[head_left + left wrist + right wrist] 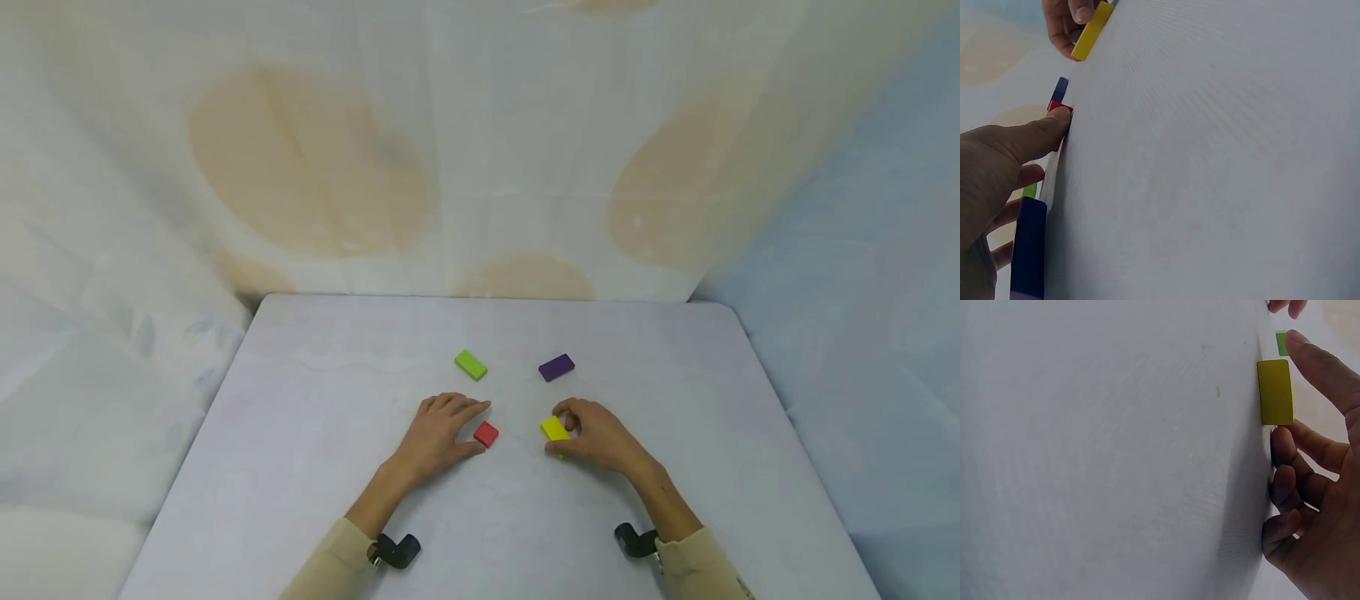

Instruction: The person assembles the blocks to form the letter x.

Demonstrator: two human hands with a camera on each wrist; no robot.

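Observation:
Several small flat blocks lie on the pale table [315,467]. My left hand [480,427] rests flat, its thumb [1054,122] touching the red block [486,434] [1060,107] while the index finger stretches past above it. My right hand [561,430] pinches the yellow block [555,428] [1275,392] [1092,31] end to end between thumb [1316,359] and fingers [1284,447]. In the left wrist view the yellow block looks tilted. A green block [470,365] [1281,342] and a purple block [557,367] [1059,89] lie farther back, apart from both hands.
A dark blue block-like thing [1029,247] shows beside my left palm in the left wrist view; what it is I cannot tell. A draped cloth [480,167] with beige patches closes off the back and sides of the table.

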